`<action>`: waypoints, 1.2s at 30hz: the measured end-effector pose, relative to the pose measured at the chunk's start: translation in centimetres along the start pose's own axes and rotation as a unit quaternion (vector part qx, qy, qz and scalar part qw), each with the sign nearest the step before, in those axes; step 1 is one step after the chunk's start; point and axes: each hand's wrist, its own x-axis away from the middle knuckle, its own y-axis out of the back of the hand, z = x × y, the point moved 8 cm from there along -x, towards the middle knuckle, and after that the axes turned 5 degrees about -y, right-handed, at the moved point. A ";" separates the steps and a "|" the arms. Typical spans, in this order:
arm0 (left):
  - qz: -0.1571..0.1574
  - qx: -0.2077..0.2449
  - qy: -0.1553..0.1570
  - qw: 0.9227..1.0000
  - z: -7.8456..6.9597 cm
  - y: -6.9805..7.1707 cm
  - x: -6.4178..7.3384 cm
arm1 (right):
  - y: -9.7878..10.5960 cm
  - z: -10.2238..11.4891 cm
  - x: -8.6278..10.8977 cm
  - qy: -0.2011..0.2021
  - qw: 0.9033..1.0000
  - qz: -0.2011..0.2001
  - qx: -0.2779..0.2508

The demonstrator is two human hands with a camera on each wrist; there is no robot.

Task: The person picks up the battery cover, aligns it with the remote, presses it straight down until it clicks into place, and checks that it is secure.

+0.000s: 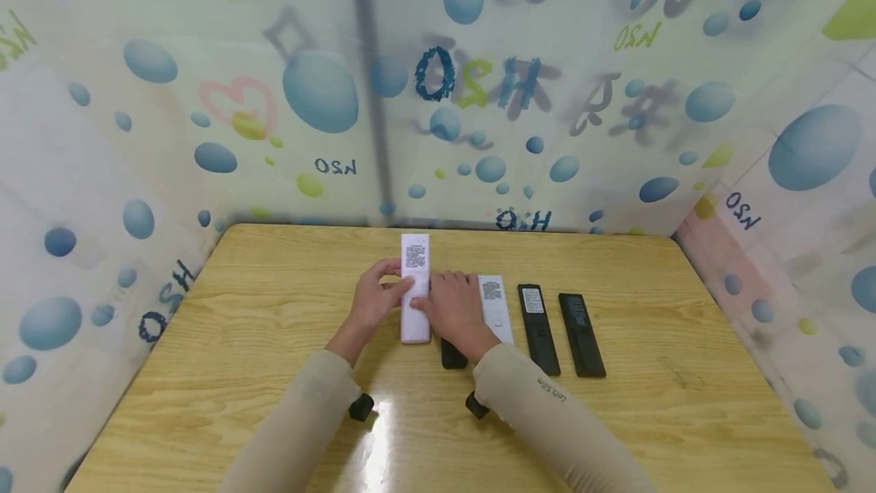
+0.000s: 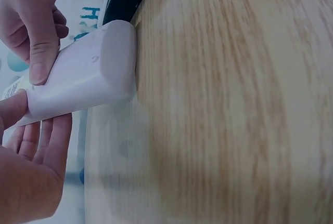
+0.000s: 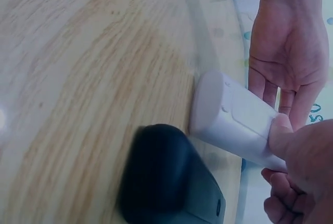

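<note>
A white remote control (image 1: 414, 322) lies back side up, with a printed label near its far end. My left hand (image 1: 375, 297) grips its left edge, thumb on top and fingers along the side. From the right, my right hand (image 1: 455, 306) pinches the same remote, its thumb pressing on the back cover. In the left wrist view, the rounded near end of the white remote (image 2: 117, 60) is right at the wooden surface. A black remote (image 1: 453, 356) is partly hidden beneath my right hand; the right wrist view shows its rounded end (image 3: 156, 177) beside the white one.
Right of my hands, a second white remote (image 1: 494, 299) and two black remotes, one with a white label (image 1: 539, 333) and one darker (image 1: 582, 335), lie in a row on the wooden table (image 1: 274, 310). A patterned curtain (image 1: 328, 196) hangs behind the table's far edge.
</note>
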 end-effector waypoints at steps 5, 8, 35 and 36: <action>-0.007 -0.011 0.010 1.000 0.1 0.0 -0.2 | -0.2 0.0 0.0 0.015 1.000 0.013 0.006; -0.009 -0.012 0.016 1.000 0.2 0.1 -0.2 | -0.2 0.1 0.1 0.022 1.000 0.019 0.011; -0.007 -0.099 0.083 0.992 1.8 1.6 1.3 | 2.8 -6.7 1.5 0.018 1.000 0.007 -0.016; -0.006 -0.107 0.085 0.991 1.9 1.6 1.3 | 2.8 -7.0 1.6 0.017 1.000 0.006 -0.014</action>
